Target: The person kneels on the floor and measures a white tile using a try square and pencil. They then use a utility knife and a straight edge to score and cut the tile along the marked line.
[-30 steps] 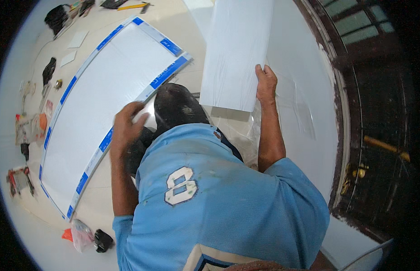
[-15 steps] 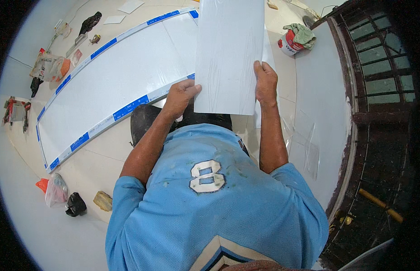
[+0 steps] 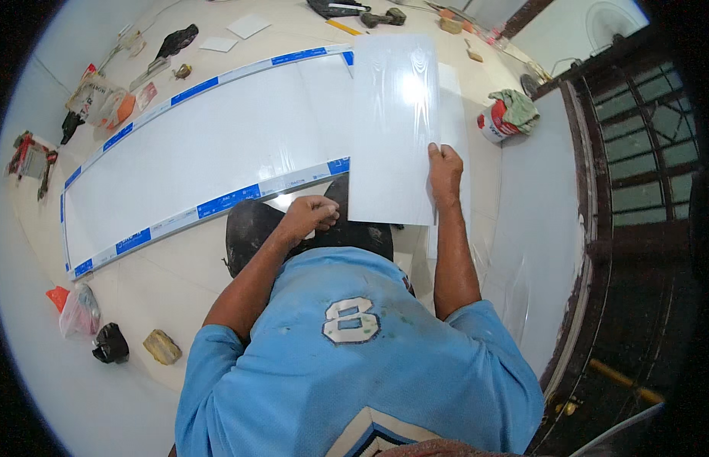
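A white panel with a faint wood-grain pattern (image 3: 388, 129) stands tilted up in front of me, a bright glare on its upper part. My right hand (image 3: 446, 177) grips its right edge, thumb on the near face and the other fingers behind, partly hidden. My left hand (image 3: 312, 216) is off the panel, just left of its lower corner and over my dark-trousered knees. Its fingers are curled in together, and nothing shows in them. To the left lies a long white panel in a metal frame with blue-and-white tape (image 3: 217, 129) along its edges.
More white sheet (image 3: 453, 114) lies behind the held panel. A red-and-white bucket with a green cloth (image 3: 500, 122) stands right, near a dark barred door (image 3: 644, 137). Bags (image 3: 99, 99), a stone block (image 3: 162, 346) and a tape measure (image 3: 183, 71) lie at left.
My left hand has let go of the panel's left edge and moved slightly down. The right hand still holds on. My view has tilted, showing more floor at the far end.
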Available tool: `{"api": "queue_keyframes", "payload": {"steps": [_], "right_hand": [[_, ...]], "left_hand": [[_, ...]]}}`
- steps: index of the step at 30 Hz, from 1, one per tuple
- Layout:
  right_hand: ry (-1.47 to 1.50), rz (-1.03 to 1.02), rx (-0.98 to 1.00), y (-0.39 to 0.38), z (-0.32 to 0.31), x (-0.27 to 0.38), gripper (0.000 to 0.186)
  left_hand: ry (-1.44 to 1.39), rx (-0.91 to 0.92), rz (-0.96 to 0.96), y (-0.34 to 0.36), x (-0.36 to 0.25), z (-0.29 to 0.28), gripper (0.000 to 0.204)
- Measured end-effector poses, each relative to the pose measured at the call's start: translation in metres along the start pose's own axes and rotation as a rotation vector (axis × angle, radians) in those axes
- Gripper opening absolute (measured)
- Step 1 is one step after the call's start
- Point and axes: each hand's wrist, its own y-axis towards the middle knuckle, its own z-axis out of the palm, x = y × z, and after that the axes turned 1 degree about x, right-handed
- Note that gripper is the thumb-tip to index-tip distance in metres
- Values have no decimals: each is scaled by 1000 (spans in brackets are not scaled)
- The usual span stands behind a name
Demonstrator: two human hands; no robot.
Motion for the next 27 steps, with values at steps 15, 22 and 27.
{"api": "queue_keyframes", "payload": {"steps": [15, 22, 27], "right_hand": [[-217, 126, 115, 201, 74, -115, 48], [-244, 150, 136, 226, 77, -182, 48], [-235, 240, -56, 233, 46, -239, 48]], "left_hand": [[-302, -337, -260, 33, 70, -80, 30], [421, -350, -114, 121, 50, -92, 28], [942, -268, 319, 232, 18, -98, 35]]}}
